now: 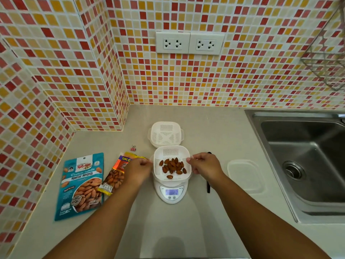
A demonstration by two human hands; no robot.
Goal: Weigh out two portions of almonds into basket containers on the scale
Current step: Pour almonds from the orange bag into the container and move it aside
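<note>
left hand (137,170) and right hand (205,166) pinch opposite rims of the white basket (172,152) of almonds (172,166) over the scale (171,193), second basket (165,134) just behind, empty.

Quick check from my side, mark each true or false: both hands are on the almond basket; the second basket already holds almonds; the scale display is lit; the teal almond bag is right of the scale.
1. Both the left hand and right hand hold the almond basket. True.
2. The second basket holds almonds. False: it is empty.
3. The scale display is lit. True.
4. The teal almond bag lies right of the scale. False: it lies left.
</note>
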